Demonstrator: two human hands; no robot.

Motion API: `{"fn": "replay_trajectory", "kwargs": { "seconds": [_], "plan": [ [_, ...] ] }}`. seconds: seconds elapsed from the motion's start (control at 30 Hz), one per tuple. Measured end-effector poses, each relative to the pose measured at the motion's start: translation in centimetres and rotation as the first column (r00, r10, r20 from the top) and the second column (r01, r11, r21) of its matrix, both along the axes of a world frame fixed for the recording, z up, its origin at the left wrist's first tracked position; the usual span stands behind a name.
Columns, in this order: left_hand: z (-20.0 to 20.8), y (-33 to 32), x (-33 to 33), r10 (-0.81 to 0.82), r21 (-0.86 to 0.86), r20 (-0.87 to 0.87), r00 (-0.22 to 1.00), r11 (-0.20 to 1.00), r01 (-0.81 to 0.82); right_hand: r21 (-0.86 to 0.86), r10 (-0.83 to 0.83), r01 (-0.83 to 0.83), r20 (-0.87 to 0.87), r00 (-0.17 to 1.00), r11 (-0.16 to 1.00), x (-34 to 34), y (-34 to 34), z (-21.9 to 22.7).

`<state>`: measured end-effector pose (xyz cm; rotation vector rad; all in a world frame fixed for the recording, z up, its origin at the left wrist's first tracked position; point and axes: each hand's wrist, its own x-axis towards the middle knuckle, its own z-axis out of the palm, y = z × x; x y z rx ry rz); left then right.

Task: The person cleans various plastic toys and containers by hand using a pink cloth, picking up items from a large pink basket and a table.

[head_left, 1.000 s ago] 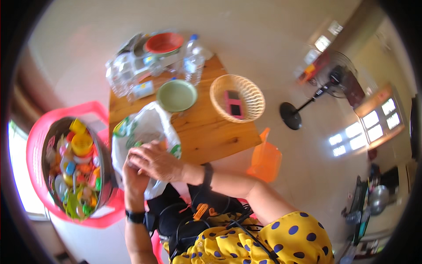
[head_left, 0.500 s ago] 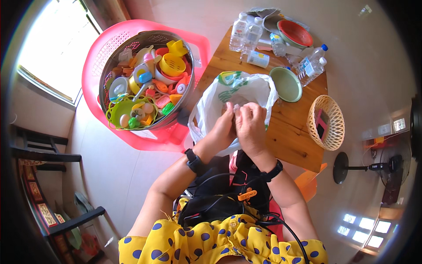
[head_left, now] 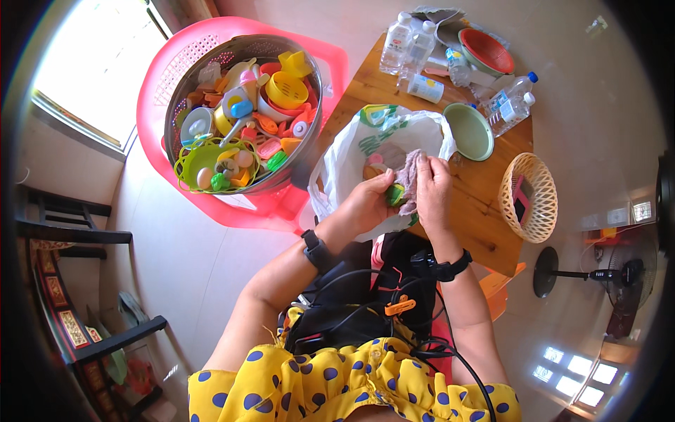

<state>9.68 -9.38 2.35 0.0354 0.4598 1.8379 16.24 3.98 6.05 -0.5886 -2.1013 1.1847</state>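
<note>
Over the mouth of a white plastic bag, my two hands work close together. My right hand pinches a crumpled greyish-pink cloth. In the closed fingers of my left hand is a small green piece with a yellowish patch, pressed against the cloth; its exact kind is too small to tell. The bag stands open at the table's near left corner, and a few pinkish and brown items show inside it. Both wrists wear black bands.
A metal tub heaped with colourful plastic toys rests on a pink plastic chair at the left. On the wooden table are clear bottles, a green bowl, a red bowl and a woven basket. A fan stands at the right.
My hands have drawn slightly apart and the right one has moved right. The cloth and the green piece now show between them.
</note>
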Motion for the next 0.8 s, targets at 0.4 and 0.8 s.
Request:
{"fn": "replay_trajectory", "kwargs": {
  "seconds": [0.4, 0.8],
  "plan": [
    [0.0, 0.0, -0.5, -0.062, -0.053, -0.015, 0.998, 0.997, 0.061, -0.679, -0.181, -0.001, -0.198, 0.963, 0.734, 0.2, -0.3, 3.9],
    [0.3, 1.0, -0.1, -0.062, 0.249, 0.158, 0.986, 0.968, 0.021, 0.725, 0.209, -0.193, 0.069, 0.976, 0.662, 1.0, -4.1, 3.0]
  ]
}}
